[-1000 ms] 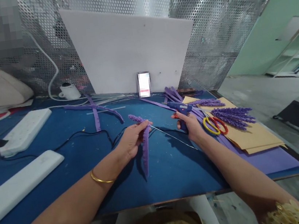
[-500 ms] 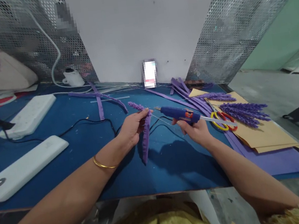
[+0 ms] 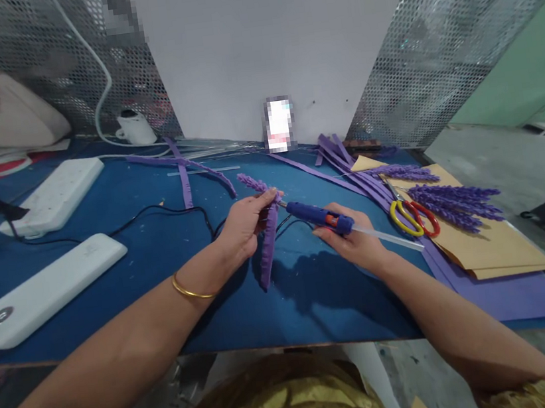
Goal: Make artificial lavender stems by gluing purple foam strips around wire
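Between thumb and fingers, my left hand (image 3: 249, 224) pinches a purple lavender flower stem (image 3: 252, 183) with a fringed purple strip (image 3: 268, 244) hanging down from it. My right hand (image 3: 352, 237) is closed around a blue glue gun (image 3: 317, 215). A clear glue stick (image 3: 390, 237) sticks out of its rear. The gun's metal nozzle points left and is at the strip by my left fingertips; whether it touches cannot be made out. A thin black cord runs behind my left hand.
Scissors (image 3: 413, 217) with yellow and red handles lie at right beside finished lavender sprigs (image 3: 458, 203) on tan paper (image 3: 502, 251). Purple strips (image 3: 353, 170) lie behind them. At left are a white power strip (image 3: 53, 196) and a long white device (image 3: 52, 286). A phone (image 3: 279, 125) leans on a white board (image 3: 276, 43).
The glue gun has moved down and in towards the left hand, bringing its nozzle to the strip. The left hand keeps its pinch. The whole view has shifted slightly.
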